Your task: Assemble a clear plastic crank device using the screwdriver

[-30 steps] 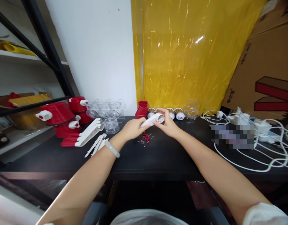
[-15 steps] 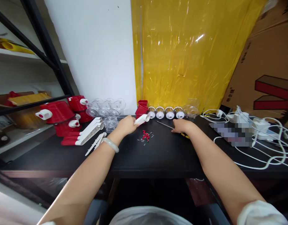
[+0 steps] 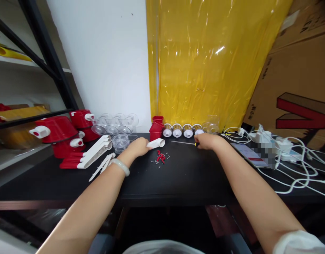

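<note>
My left hand [image 3: 138,147] is closed around a white hollow plastic handle [image 3: 156,143]; its open round end points right, and the part inside my fingers is hidden. In my right hand [image 3: 207,141] is a screwdriver [image 3: 182,142], its thin shaft pointing left toward the white handle without touching it. Most of the screwdriver's grip is covered by my fingers. Between and below both hands, small red plastic pieces [image 3: 161,158] lie on the black table [image 3: 178,183] among scattered screws [image 3: 157,162].
Behind my hands stand red plastic hoppers [image 3: 156,129] and several motors [image 3: 177,130] in a row. On the left are clear lids [image 3: 113,123], red-and-white handles [image 3: 96,151], white strips [image 3: 102,166] and red housings [image 3: 59,128]. A phone [image 3: 251,154] and white cables [image 3: 297,173] occupy the right.
The screwdriver has swung from a slant to nearly level, and its grip is more covered by my fingers. My left hand still holds the white handle. The camera view has shifted slightly.
</note>
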{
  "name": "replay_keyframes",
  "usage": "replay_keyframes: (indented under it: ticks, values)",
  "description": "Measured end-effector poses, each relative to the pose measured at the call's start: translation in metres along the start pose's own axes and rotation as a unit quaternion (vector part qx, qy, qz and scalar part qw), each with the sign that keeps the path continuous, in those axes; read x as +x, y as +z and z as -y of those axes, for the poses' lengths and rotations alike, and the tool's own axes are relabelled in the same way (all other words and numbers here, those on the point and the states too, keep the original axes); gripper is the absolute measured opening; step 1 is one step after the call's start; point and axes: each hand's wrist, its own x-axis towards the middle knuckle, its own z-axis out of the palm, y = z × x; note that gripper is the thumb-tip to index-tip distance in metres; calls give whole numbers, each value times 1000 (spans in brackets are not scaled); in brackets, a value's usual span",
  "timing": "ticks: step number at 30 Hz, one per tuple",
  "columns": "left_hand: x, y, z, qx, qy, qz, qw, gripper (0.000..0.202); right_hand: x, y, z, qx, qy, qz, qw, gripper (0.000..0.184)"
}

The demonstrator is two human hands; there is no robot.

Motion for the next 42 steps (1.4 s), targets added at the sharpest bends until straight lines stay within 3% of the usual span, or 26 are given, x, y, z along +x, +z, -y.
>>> replay_keyframes:
  ticks: [4, 6, 8, 12, 15, 20, 25, 27, 33, 42]
  values:
    - [3, 3, 2, 6, -6, -5, 1000, 32, -5, 1, -23, 3, 25, -104, 994, 24]
    - [2, 3, 2, 3, -12, -4, 1000, 33, -4, 12, -31, 16, 38, -176, 984, 21]
    - [2, 3, 1, -6, -15, -1, 1000, 32, 1, 28, -35, 26, 4, -242, 970, 25]
    - [3, 5, 2, -18, -16, 4, 1000, 28, 11, 55, -42, 65, -28, -269, 961, 28]
    - [4, 8, 3, -32, -16, -24, 999, 32, 16, 63, -51, 77, -22, -293, 953, 30]
    - [3, 11, 0, -56, -14, -38, 998, 39, 18, 67, -60, 105, -14, -300, 948, 29]
    - [-2, 9, -14, -101, 59, -173, 978, 39, 20, 70, -50, 124, -4, -292, 949, 27]
    - [-2, 9, -19, -104, 99, -195, 970, 31, 21, 71, -46, 128, -2, -282, 951, 27]
    - [0, 15, -27, -83, 119, -183, 972, 15, 29, 76, -41, 147, -1, -239, 960, 24]
    - [1, 15, -64, -19, 164, -94, 982, 18, 32, 78, -47, 156, -2, -217, 964, 24]
